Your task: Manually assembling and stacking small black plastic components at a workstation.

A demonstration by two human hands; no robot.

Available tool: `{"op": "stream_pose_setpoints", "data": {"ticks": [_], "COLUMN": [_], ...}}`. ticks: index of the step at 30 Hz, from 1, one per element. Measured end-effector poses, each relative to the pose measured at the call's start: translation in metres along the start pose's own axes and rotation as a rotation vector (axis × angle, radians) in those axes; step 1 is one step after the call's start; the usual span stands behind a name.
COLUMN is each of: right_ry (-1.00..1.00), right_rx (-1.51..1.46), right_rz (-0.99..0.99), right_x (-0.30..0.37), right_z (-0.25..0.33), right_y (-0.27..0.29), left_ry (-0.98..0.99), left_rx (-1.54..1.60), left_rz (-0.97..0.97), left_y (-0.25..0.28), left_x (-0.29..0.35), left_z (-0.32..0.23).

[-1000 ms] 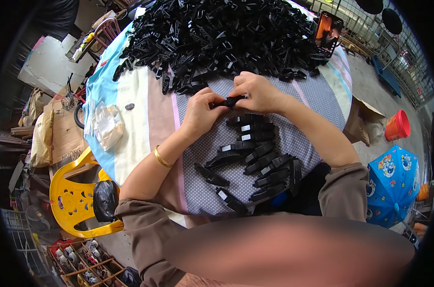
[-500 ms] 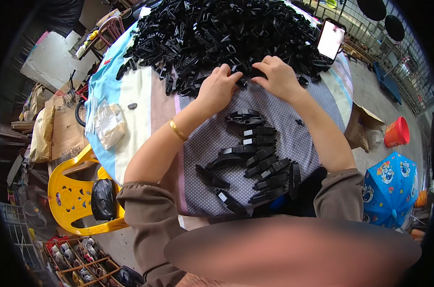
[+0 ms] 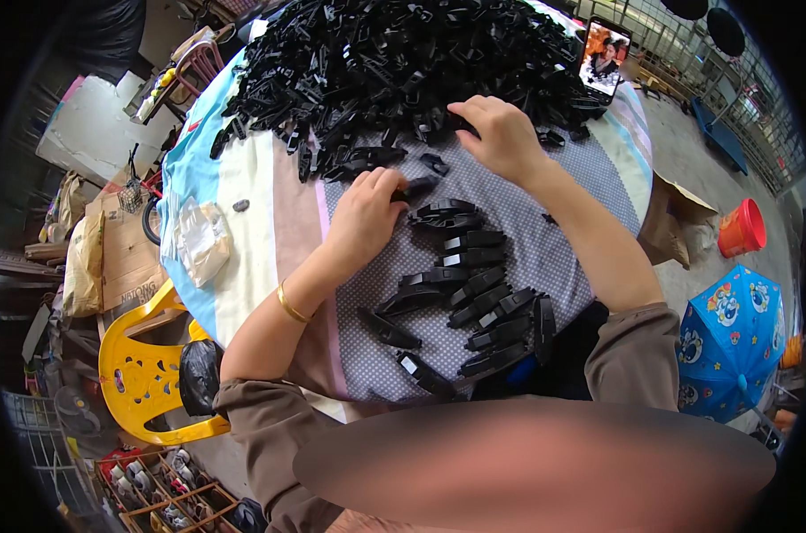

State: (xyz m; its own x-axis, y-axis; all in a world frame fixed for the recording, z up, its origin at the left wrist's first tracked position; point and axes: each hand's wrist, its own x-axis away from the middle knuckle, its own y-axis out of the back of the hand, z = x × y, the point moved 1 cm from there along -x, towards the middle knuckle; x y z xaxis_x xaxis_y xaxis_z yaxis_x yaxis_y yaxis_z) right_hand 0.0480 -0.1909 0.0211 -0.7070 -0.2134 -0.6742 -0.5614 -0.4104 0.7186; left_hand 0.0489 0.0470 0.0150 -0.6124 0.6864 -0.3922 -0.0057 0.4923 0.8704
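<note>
My left hand (image 3: 367,211) is closed around one end of a black curved plastic piece (image 3: 423,186), whose other end sticks out to the right. A smaller black part (image 3: 434,163) lies on the cloth just beyond it. Farther right, my right hand (image 3: 499,138) is curled at the near edge of a big heap of black plastic parts (image 3: 359,67), thumb and fingertips nearly together. Something dark shows between them, but its kind is hidden. Nearer me, several longer black curved pieces (image 3: 478,284) lie in loose rows, some with a pale strip on top.
A striped and dotted cloth (image 3: 301,266) covers the round table. A lit phone (image 3: 604,59) stands beside the heap, and a clear plastic bag (image 3: 202,240) lies at left. Around the table are a yellow chair (image 3: 150,377), a red bucket (image 3: 742,227) and a blue umbrella (image 3: 727,342).
My left hand has come back from the heap toward me and left, with a black curved piece in it. My right hand has shifted slightly left and away. The phone's picture has changed.
</note>
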Motion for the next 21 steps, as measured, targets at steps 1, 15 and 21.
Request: {"op": "stream_pose_setpoints", "data": {"ticks": [1, 15, 21], "right_ry": [0.014, 0.222, 0.288], "right_rx": [-0.161, -0.116, -0.17], "right_rz": [0.043, 0.326, 0.389], "right_x": [0.001, 0.004, 0.008], "right_z": [0.003, 0.019, 0.037], "right_y": [0.003, 0.006, 0.002], "left_ry": [0.074, 0.159, 0.374], "left_rx": [0.153, 0.09, 0.319], "left_rz": [-0.038, 0.086, 0.044], "left_y": [-0.001, 0.001, 0.004], "left_x": [0.002, 0.003, -0.005], "left_z": [0.001, -0.002, 0.028]}}
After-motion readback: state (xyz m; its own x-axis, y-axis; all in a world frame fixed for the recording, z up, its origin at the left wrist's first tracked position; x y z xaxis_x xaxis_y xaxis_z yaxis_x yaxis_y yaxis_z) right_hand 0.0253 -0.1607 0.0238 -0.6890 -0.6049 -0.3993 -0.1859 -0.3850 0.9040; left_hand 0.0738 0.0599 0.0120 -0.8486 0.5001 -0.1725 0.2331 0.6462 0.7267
